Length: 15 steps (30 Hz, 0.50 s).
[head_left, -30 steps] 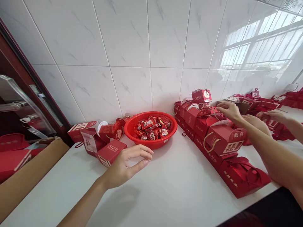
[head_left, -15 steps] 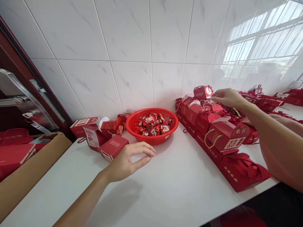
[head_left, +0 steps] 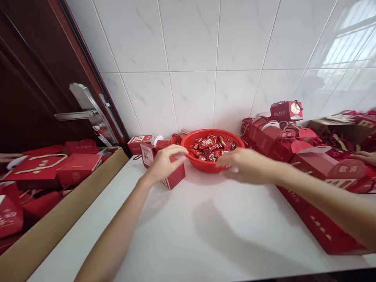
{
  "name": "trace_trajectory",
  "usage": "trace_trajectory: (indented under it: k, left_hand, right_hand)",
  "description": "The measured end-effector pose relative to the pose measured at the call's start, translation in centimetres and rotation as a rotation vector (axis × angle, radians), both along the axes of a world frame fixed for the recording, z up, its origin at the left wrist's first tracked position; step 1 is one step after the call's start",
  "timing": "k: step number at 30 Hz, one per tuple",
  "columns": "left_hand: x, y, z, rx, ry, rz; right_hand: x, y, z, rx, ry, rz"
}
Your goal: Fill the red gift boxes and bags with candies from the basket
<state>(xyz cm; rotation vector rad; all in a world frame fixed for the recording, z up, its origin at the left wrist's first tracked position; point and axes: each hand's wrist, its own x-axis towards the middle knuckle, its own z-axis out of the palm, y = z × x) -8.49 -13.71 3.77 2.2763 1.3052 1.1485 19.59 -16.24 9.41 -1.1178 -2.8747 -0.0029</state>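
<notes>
My left hand (head_left: 166, 164) hovers over a small red gift box (head_left: 176, 177) on the white table, fingers bent and thumb held apart. Nothing shows in its grasp; whether it touches the box I cannot tell. My right hand (head_left: 245, 166) is in front of the red plastic basket (head_left: 205, 167), its fingers smeared by motion and partly hiding the rim. Inside the basket lie red-wrapped candies (head_left: 210, 145). Behind my left hand stand more red boxes, among them one with a white panel (head_left: 147, 154) and one against the wall (head_left: 141, 144).
To the right, red gift boxes (head_left: 273, 135) are stacked in rows, a small one (head_left: 286, 111) on top. Another person's hand (head_left: 367, 156) shows at the right edge. At left, a cardboard carton (head_left: 73, 192) holds red boxes beside a dark door (head_left: 32, 78).
My view has turned left. My right hand has moved from the stacked boxes to the front of the basket. My left hand has shifted from the table's middle to over the small red box.
</notes>
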Motion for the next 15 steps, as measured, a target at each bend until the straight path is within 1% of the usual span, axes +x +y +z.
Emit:
trace_trajectory:
  k: [2,4,6,8,10,11,13,15]
  left_hand:
    - [-1.8,1.1,0.0,-0.085,0.054,0.168]
    - [-3.3,2.0,-0.4,-0.221,0.186,0.313]
    - [-4.4,2.7,-0.9,-0.346,0.324,0.423]
    - [-5.0,3.2,-1.3,-0.448,0.42,0.487]
    - [-5.2,3.3,-1.6,-0.538,0.469,0.488]
    - [-5.1,3.2,-1.6,-0.582,0.477,0.459]
    - [-4.7,2.9,-1.4,-0.656,0.471,0.361]
    - [-3.9,2.4,-1.1,-0.697,0.474,0.25]
  right_hand:
    - [-2.8,-0.9,-2.9,-0.073,-0.135,0.104]
    - [-4.7,-1.2,-5.7,-0.134,-0.188,0.131]
    - [-5.8,-0.9,-7.8,-0.209,-0.132,0.11]
    - [-6.2,0.1,-9.3,-0.289,0.015,0.053]
    - [-6.4,1.2,-10.1,-0.357,0.194,-0.025]
    - [-6.4,1.9,-10.4,-0.385,0.28,-0.062]
    - [-6.6,3.0,-10.8,-0.421,0.435,-0.116]
    - [-6.8,3.8,-10.9,-0.432,0.546,-0.151]
